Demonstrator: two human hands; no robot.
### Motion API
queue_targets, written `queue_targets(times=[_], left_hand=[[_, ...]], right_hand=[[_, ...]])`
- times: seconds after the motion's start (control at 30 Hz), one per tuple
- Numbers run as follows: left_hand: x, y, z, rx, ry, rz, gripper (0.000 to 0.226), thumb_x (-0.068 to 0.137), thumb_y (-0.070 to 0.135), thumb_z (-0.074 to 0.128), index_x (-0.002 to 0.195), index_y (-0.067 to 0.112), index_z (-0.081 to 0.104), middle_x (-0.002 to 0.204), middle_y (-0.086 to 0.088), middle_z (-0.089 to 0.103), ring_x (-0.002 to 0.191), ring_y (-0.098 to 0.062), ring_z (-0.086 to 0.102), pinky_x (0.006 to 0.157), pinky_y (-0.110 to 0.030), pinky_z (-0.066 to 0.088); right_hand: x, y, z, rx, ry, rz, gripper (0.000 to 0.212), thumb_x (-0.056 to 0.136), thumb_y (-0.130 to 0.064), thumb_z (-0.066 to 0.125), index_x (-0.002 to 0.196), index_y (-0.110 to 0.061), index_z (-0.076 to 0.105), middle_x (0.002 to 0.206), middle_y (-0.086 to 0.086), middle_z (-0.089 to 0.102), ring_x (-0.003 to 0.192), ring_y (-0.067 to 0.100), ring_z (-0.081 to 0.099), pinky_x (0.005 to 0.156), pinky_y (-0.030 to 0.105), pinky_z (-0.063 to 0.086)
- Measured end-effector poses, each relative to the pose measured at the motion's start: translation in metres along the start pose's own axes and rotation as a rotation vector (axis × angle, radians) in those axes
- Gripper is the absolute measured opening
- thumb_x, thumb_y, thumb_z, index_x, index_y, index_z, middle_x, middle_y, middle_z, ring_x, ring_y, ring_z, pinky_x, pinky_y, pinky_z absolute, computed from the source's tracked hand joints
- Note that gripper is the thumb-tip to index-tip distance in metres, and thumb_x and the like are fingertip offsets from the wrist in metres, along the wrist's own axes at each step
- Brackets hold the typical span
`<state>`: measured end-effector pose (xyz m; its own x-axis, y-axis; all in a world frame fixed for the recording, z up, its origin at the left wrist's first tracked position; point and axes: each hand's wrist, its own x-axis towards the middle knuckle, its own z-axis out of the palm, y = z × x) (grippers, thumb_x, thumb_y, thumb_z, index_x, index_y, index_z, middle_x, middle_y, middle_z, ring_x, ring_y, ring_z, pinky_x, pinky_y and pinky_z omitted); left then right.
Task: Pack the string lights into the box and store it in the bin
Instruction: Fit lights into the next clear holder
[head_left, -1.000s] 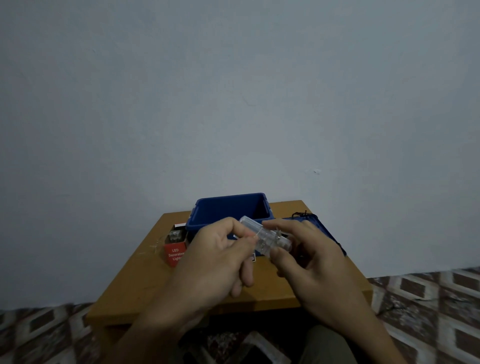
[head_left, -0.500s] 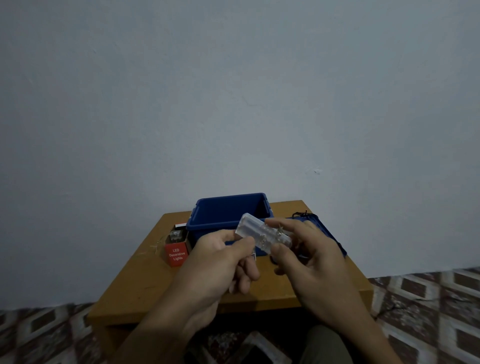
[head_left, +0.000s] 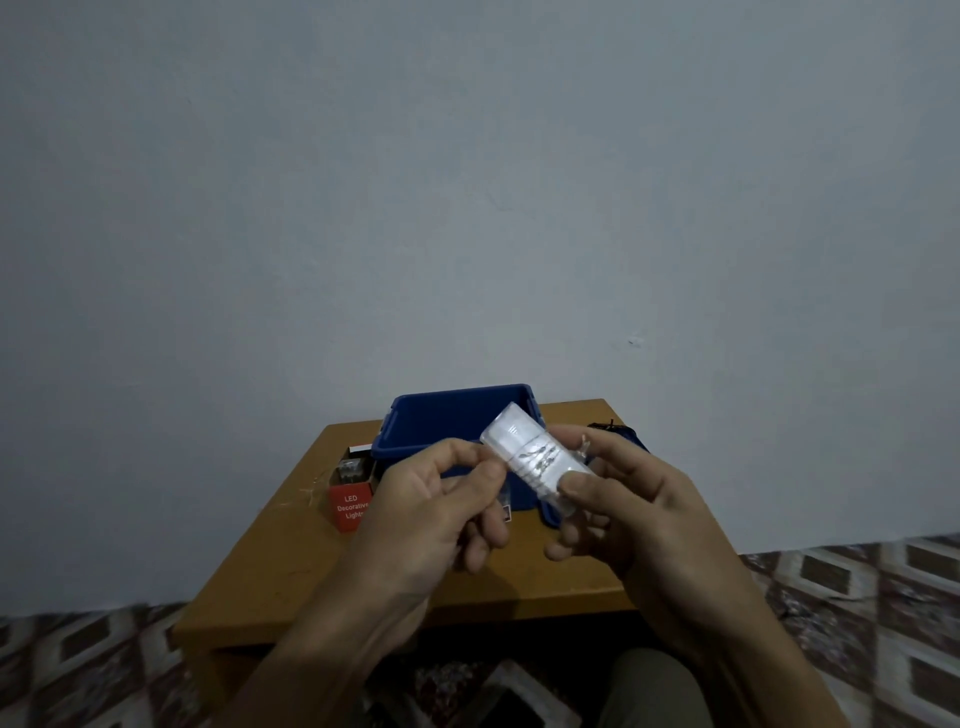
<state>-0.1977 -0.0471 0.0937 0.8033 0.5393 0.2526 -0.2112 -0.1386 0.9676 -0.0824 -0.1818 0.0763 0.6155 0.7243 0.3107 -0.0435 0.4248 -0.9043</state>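
My right hand (head_left: 618, 499) grips a clear plastic battery case (head_left: 524, 452) with thin string-light wire wound around its middle. The case tilts up to the left in front of the blue bin (head_left: 441, 415). My left hand (head_left: 431, 499) pinches the wire at the case's lower left side with thumb and forefinger. A red box (head_left: 350, 506) marked "LED Decorative Lights" lies open on the table to the left of the bin. Part of the bin's front is hidden by my hands.
The small wooden table (head_left: 280, 561) stands against a plain wall. A blue lid (head_left: 623, 434) with a dark cord on it lies to the right of the bin, mostly behind my right hand. Patterned floor tiles (head_left: 857, 597) surround the table.
The case has been raised and tilted more upright in my right hand. My left hand has shifted from gripping the case's end to pinching at its lower side.
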Motion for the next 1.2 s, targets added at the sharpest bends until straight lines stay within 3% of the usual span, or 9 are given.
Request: queue_targets(times=[0.17, 0.37, 0.6, 0.67, 0.77, 0.83, 0.97, 1.1, 1.2], left_hand=[[-0.001, -0.007, 0.000, 0.009, 0.005, 0.045, 0.021, 0.090, 0.030, 0.060, 0.094, 0.011, 0.066, 0.067, -0.007, 0.062, 0.051, -0.013, 0.049, 0.046, -0.021, 0.038], [0.000, -0.015, 0.000, -0.149, 0.037, 0.046, 0.025, 0.083, 0.026, 0.063, 0.101, 0.011, 0.069, 0.099, -0.017, 0.072, 0.085, -0.023, 0.063, 0.061, -0.031, 0.048], [-0.002, -0.015, 0.002, -0.230, 0.150, 0.098, 0.029, 0.092, 0.010, 0.057, 0.120, 0.015, 0.061, 0.111, -0.009, 0.073, 0.088, -0.024, 0.068, 0.069, -0.039, 0.050], [-0.002, -0.012, -0.001, -0.222, 0.234, 0.076, 0.026, 0.094, 0.008, 0.055, 0.118, 0.013, 0.064, 0.111, -0.009, 0.074, 0.088, -0.027, 0.069, 0.070, -0.042, 0.051], [0.001, -0.004, -0.005, -0.130, 0.217, -0.033, 0.041, 0.085, 0.042, 0.057, 0.116, 0.016, 0.065, 0.106, -0.005, 0.076, 0.091, -0.030, 0.072, 0.076, -0.044, 0.054], [0.004, 0.002, -0.006, -0.047, 0.136, -0.111, 0.050, 0.080, 0.051, 0.060, 0.113, 0.014, 0.067, 0.102, -0.006, 0.076, 0.089, -0.028, 0.073, 0.076, -0.042, 0.054], [0.008, 0.006, -0.007, 0.017, 0.068, -0.144, 0.049, 0.076, 0.049, 0.070, 0.108, 0.011, 0.070, 0.096, -0.010, 0.077, 0.088, -0.026, 0.073, 0.076, -0.038, 0.058], [0.009, -0.001, -0.007, -0.050, 0.094, -0.099, 0.043, 0.071, 0.029, 0.075, 0.106, 0.005, 0.068, 0.086, -0.013, 0.076, 0.077, -0.021, 0.070, 0.074, -0.036, 0.061], [0.009, -0.006, -0.010, -0.059, 0.082, -0.051, 0.041, 0.071, 0.023, 0.076, 0.106, 0.003, 0.067, 0.083, -0.014, 0.075, 0.074, -0.020, 0.070, 0.071, -0.032, 0.061]], right_hand=[[0.002, 0.003, 0.001, 0.126, -0.068, 0.084, 0.035, 0.075, -0.012, 0.071, 0.108, -0.018, 0.077, 0.083, 0.014, 0.064, 0.056, 0.018, 0.057, 0.057, 0.033, 0.057], [0.003, 0.006, 0.006, 0.226, -0.085, 0.149, 0.037, 0.071, -0.011, 0.069, 0.107, -0.012, 0.077, 0.078, 0.012, 0.067, 0.054, 0.017, 0.056, 0.053, 0.032, 0.057], [0.001, 0.008, 0.017, 0.252, -0.057, 0.214, 0.031, 0.076, -0.002, 0.072, 0.106, -0.010, 0.077, 0.076, 0.013, 0.067, 0.054, 0.018, 0.054, 0.052, 0.033, 0.057], [0.001, 0.009, 0.017, 0.114, 0.019, 0.161, 0.029, 0.085, 0.000, 0.065, 0.105, -0.016, 0.078, 0.074, 0.014, 0.067, 0.054, 0.019, 0.057, 0.055, 0.035, 0.057], [0.000, 0.011, 0.015, -0.137, 0.087, 0.033, 0.033, 0.092, -0.003, 0.063, 0.104, -0.030, 0.076, 0.074, 0.010, 0.068, 0.057, 0.020, 0.062, 0.061, 0.037, 0.058], [-0.001, 0.011, 0.016, -0.212, 0.096, -0.022, 0.033, 0.093, -0.005, 0.063, 0.106, -0.033, 0.075, 0.069, 0.001, 0.066, 0.056, 0.018, 0.063, 0.063, 0.039, 0.061], [-0.002, 0.010, 0.015, -0.283, 0.113, -0.066, 0.031, 0.094, -0.007, 0.063, 0.109, -0.032, 0.074, 0.066, -0.005, 0.064, 0.057, 0.017, 0.065, 0.065, 0.043, 0.063], [-0.002, 0.010, 0.014, -0.254, 0.100, -0.055, 0.031, 0.094, -0.006, 0.063, 0.108, -0.031, 0.074, 0.068, -0.005, 0.066, 0.057, 0.017, 0.065, 0.065, 0.042, 0.063], [-0.001, 0.010, 0.015, -0.174, 0.083, -0.015, 0.032, 0.093, -0.004, 0.063, 0.104, -0.030, 0.076, 0.073, 0.003, 0.067, 0.057, 0.020, 0.063, 0.064, 0.040, 0.060]])
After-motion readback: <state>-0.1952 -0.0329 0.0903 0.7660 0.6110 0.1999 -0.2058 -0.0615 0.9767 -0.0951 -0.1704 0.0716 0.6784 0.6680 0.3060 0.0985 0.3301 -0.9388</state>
